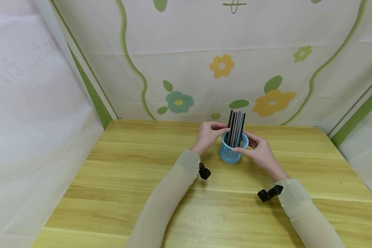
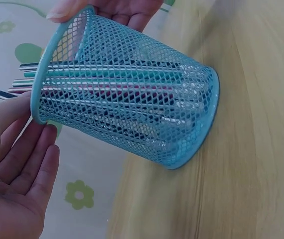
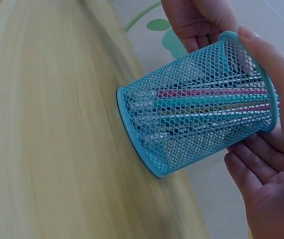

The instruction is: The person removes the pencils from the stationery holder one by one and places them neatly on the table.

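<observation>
A light blue mesh pen holder (image 1: 230,156) stands upright on the wooden table, filled with several thin pencils (image 1: 235,129), dark, silver and reddish. At its left, my left hand (image 1: 208,136) is at the rim, thumb against the pencils at the opening and fingers behind the outside wall; the left wrist view shows these fingers (image 2: 25,162) only lightly bent. My right hand (image 1: 261,153) grips the holder from the right, its thumb on the near rim and its fingers around the far side. Through the mesh, the pencils' clear lower ends (image 3: 149,119) show near the bottom.
The wooden table (image 1: 117,196) reaches back to a white cloth wall (image 1: 186,75) printed with flowers and leaves. Another cloth side (image 1: 28,120) rises at the left. Black mounts (image 1: 204,171) sit on both wrists, over beige sleeves.
</observation>
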{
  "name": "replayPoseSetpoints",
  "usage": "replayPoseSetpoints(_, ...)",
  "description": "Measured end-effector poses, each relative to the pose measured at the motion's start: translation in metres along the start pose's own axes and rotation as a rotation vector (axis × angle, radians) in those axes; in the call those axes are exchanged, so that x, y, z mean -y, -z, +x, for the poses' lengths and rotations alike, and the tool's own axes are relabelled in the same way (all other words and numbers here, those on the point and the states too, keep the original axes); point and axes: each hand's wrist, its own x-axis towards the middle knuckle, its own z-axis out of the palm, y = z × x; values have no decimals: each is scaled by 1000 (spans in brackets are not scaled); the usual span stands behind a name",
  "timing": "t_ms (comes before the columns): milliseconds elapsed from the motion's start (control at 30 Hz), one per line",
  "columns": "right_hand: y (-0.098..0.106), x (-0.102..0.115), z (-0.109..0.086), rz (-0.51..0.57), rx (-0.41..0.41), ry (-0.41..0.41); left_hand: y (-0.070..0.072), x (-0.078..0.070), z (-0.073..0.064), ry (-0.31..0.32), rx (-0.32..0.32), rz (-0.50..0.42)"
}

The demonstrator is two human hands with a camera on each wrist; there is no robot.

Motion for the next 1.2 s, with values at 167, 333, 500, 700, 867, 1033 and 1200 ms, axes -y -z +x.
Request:
replayPoseSetpoints(167,0,-1,1,4,-2,5,0,-4,2,-26,-20,-40)
replayPoseSetpoints(333,0,0,1,0,-7,7,0,-11,4,-83,-50,-82)
replayPoseSetpoints(500,0,1,0,-2,-8,12,1,-20,4,-124,-91,-125)
replayPoseSetpoints(700,-1,1,0,6,-8,6,5,-37,4,-183,-164,-170)
replayPoseSetpoints(867,0,0,0,5,-6,-4,11,-49,6,-214,-191,-298)
replayPoseSetpoints(1033,0,0,0,2,-4,-7,20,-57,7,-262,-205,-382)
replayPoseSetpoints(1200,0,0,0,5,0,-12,31,-60,5,-272,-230,-361)
